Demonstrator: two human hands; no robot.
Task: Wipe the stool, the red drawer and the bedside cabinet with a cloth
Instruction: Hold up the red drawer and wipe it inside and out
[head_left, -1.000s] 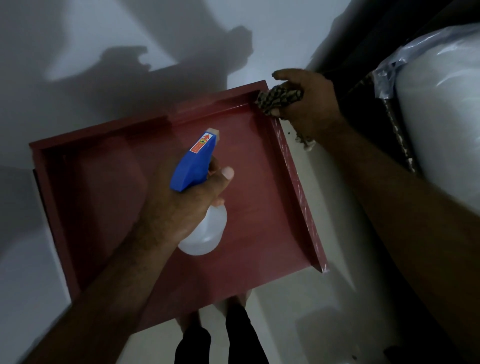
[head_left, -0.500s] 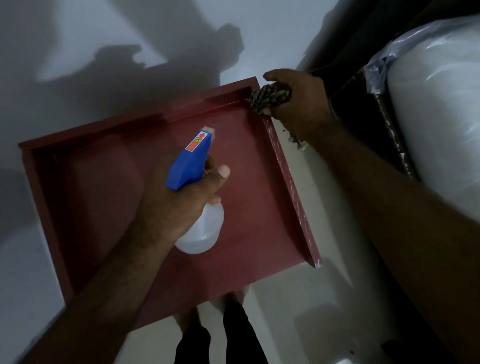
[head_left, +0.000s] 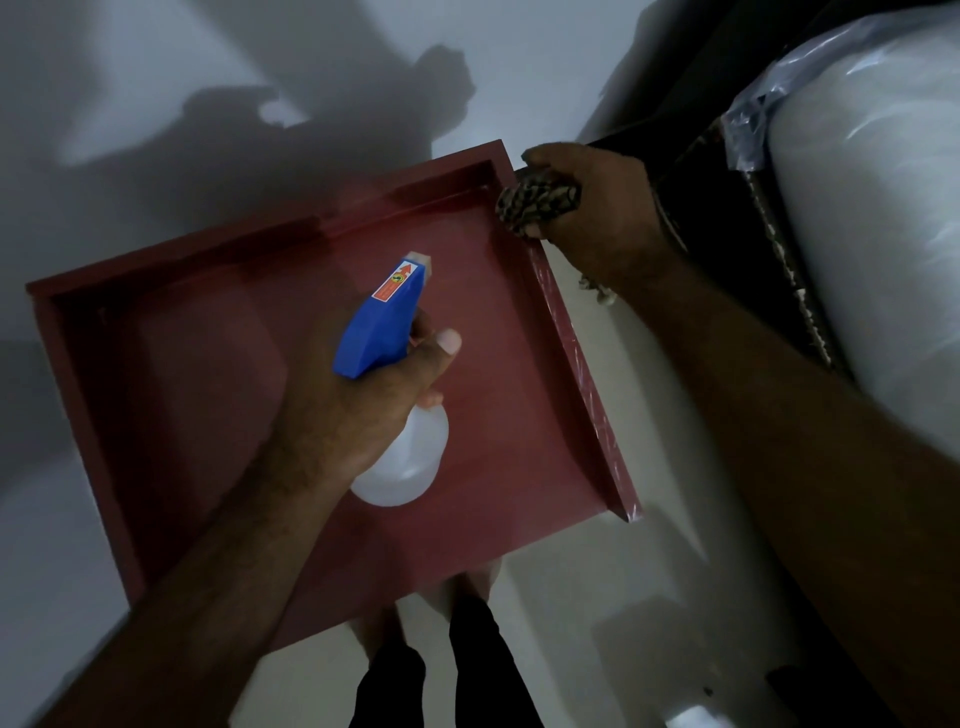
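On my feed the room is dim. Hard-edged shadows (head_left: 322, 135) lie across the pale floor (head_left: 597, 597). At the upper right stands dark furniture (head_left: 691, 67), and just beside it 1 bulky white mass wrapped in clear plastic (head_left: 872, 234).

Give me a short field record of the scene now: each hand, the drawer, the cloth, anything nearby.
red drawer: inside faces the camera; what supports it is hidden
left hand: grips spray bottle above the drawer's floor, nozzle aimed at the far wall
right hand: grips cloth at the drawer's far right corner
cloth: patterned, bunched, at the right wall's rim
nearby: plastic-wrapped white bulk at right
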